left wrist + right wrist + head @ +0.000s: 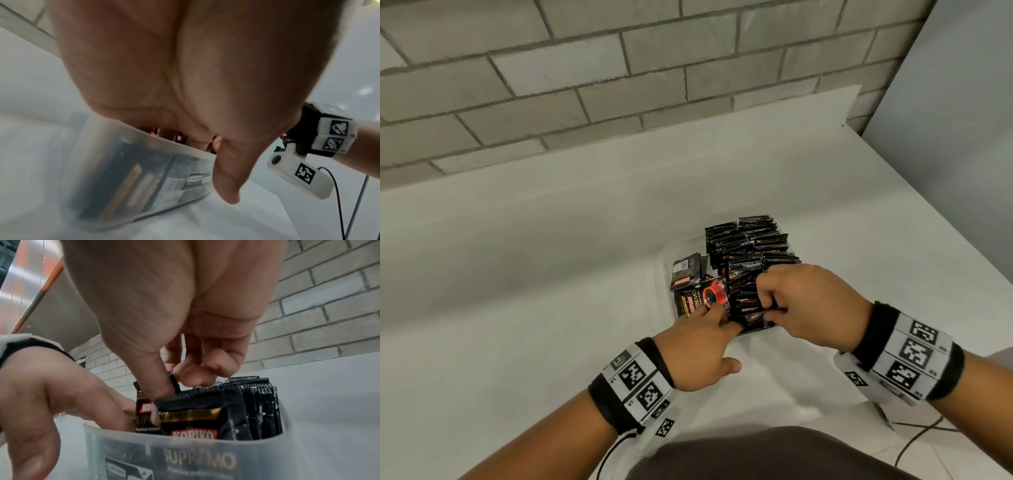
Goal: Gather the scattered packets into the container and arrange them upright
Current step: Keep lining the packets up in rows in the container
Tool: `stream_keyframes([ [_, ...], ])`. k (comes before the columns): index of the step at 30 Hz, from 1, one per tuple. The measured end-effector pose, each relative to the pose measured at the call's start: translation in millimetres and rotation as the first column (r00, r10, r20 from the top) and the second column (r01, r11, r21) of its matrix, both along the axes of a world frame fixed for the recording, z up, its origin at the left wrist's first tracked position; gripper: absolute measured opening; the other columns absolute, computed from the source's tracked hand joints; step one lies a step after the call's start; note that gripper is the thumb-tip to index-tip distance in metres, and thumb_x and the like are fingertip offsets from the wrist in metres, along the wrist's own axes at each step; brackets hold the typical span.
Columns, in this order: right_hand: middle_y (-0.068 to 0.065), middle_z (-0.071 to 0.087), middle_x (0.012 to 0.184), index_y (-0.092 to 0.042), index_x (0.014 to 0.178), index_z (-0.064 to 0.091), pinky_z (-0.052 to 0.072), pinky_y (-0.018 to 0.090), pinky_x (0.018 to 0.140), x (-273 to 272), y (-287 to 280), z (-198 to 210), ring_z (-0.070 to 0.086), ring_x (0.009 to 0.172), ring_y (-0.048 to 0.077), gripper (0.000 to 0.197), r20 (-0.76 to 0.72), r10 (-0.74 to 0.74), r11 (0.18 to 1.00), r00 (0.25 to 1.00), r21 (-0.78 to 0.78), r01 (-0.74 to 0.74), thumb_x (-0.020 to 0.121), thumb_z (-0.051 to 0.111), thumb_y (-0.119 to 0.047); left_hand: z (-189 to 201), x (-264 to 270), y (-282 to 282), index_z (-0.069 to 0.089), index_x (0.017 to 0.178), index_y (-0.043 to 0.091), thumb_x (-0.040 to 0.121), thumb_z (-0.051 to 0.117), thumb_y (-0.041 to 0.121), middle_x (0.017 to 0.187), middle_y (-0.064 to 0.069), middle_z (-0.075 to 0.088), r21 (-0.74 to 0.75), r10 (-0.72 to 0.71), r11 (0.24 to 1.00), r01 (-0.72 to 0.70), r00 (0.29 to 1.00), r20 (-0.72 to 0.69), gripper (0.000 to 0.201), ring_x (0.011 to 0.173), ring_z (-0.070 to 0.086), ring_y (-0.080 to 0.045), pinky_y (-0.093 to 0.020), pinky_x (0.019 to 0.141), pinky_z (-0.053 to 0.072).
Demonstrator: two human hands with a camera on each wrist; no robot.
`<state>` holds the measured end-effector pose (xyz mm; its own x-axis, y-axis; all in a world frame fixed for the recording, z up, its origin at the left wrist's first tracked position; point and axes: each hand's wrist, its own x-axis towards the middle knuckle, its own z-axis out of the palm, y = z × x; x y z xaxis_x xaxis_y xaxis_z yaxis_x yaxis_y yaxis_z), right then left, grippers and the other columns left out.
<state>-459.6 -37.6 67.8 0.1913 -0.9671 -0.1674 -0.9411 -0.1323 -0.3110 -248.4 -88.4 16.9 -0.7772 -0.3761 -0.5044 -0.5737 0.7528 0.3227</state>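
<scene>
Packets (pixel 748 253) in container (pixel 205 456), under both hands (pixel 756 322).

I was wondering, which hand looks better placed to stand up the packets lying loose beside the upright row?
Probably the left hand: its fingers already reach the tilted loose packets on the container's left side, while the right hand is busy pinching a packet in the upright row.

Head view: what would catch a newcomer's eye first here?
The black packets, packed upright in a dense row along the right side of the clear container on the white table. Next, both hands at its near end: the right hand pinches a packet top, and the left hand reaches among the looser packets leaning on the left.
</scene>
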Motion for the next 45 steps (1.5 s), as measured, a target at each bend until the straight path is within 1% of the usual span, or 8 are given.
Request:
stream_keyframes([
  [8, -0.012, 0.061, 0.073, -0.028, 0.078, 0.064, 0.042, 0.017, 0.065, -12.2, -8.2, 8.4, 0.056, 0.072, 0.006, 0.015, 0.195, -0.019, 1.0, 0.981, 0.016, 0.016, 0.082, 0.078, -0.023, -2.8, -0.5, -7.4, 0.045, 0.145, 0.015, 0.106, 0.048, 0.037, 0.137, -0.009, 0.054, 0.046, 0.011, 0.999, -0.011, 1.0, 0.004, 0.045, 0.125, 0.046, -0.029, -0.045, 0.105, 0.042],
  [14, -0.014, 0.058, 0.076, -0.027, 0.076, 0.064, 0.044, 0.017, 0.065, -16.9, -6.6, 5.2, 0.056, 0.066, 0.001, 0.015, 0.162, -0.012, 1.0, 0.987, -0.026, 0.016, 0.082, 0.076, -0.021, -7.1, 5.0, -10.7, 0.054, 0.137, 0.017, 0.107, 0.047, 0.032, 0.12, -0.01, 0.067, 0.095, 0.079, 0.993, -0.07, 0.993, -0.089, 0.035, 0.111, 0.059, -0.029, -0.045, 0.094, 0.051],
  [19, -0.015, 0.058, 0.077, -0.029, 0.075, 0.067, 0.047, 0.02, 0.063, -14.8, -5.8, 9.1, 0.056, 0.069, 0.003, 0.013, 0.153, 0.046, 0.998, 0.987, -0.047, -0.039, 0.079, 0.074, -0.019, -1.3, 4.6, -8.5, 0.054, 0.143, 0.019, 0.107, 0.048, 0.029, 0.129, -0.006, 0.063, 0.071, 0.066, 0.996, -0.056, 0.987, -0.148, 0.037, 0.118, 0.055, -0.027, -0.041, 0.1, 0.045],
  [28, -0.015, 0.061, 0.08, -0.031, 0.082, 0.073, 0.051, 0.03, 0.072, -15.3, -4.7, 4.5, 0.055, 0.077, 0.002, 0.004, -0.006, 0.016, 1.0, 1.0, 0.007, -0.016, 0.083, 0.07, -0.029, 7.3, 16.2, -14.4, 0.064, 0.116, 0.031, 0.097, 0.068, 0.036, 0.114, 0.006, 0.065, 0.215, 0.207, 0.966, -0.143, 0.926, -0.316, 0.02, 0.104, 0.059, -0.014, -0.036, 0.093, 0.049],
  [33, -0.015, 0.068, 0.078, -0.033, 0.085, 0.075, 0.05, 0.02, 0.07, -25.6, -6.0, 14.2, 0.063, 0.075, 0.003, 0.005, 0.189, 0.004, 0.995, 0.982, 0.094, -0.022, 0.085, 0.075, -0.038, 12.4, 21.5, -17.2, 0.067, 0.106, 0.034, 0.099, 0.067, 0.023, 0.101, 0.015, 0.071, 0.332, 0.32, 0.924, -0.192, 0.862, -0.392, 0.013, 0.094, 0.066, -0.005, -0.03, 0.088, 0.054],
  [40, -0.018, 0.06, 0.085, -0.038, 0.083, 0.065, 0.045, 0.014, 0.071, -60.1, 7.3, 22.5, 0.059, 0.086, 0.008, 0.027, 0.208, 0.029, 0.992, 0.978, 0.114, -0.053, 0.069, 0.088, -0.039, 10.2, 17.1, -9.2, 0.053, 0.126, 0.034, 0.101, 0.062, 0.039, 0.085, 0.012, 0.063, 0.217, 0.244, 0.958, -0.185, 0.926, -0.289, 0.028, 0.066, 0.056, -0.002, -0.019, 0.064, 0.044],
  [43, -0.019, 0.06, 0.085, -0.039, 0.084, 0.066, 0.049, 0.023, 0.073, -59.6, 11.2, 6.4, 0.058, 0.083, 0.006, 0.023, 0.16, 0.035, 0.99, 0.987, 0.132, -0.057, 0.074, 0.086, -0.032, 8.2, 13.2, -7.2, 0.048, 0.143, 0.035, 0.103, 0.058, 0.041, 0.106, 0.005, 0.068, 0.148, 0.149, 0.982, -0.118, 0.966, -0.214, 0.042, 0.08, 0.06, -0.013, -0.027, 0.076, 0.047],
  [45, -0.019, 0.062, 0.083, -0.038, 0.085, 0.069, 0.051, 0.029, 0.071, -56.2, 13.1, -2.5, 0.059, 0.078, 0.006, 0.02, 0.163, 0.052, 0.994, 0.985, 0.082, -0.066, 0.079, 0.082, -0.024, 7.0, 11.4, -7.4, 0.043, 0.151, 0.032, 0.104, 0.055, 0.038, 0.133, 0.001, 0.064, 0.125, 0.107, 0.989, -0.084, 0.976, -0.19, 0.048, 0.111, 0.061, -0.018, -0.03, 0.094, 0.047],
])
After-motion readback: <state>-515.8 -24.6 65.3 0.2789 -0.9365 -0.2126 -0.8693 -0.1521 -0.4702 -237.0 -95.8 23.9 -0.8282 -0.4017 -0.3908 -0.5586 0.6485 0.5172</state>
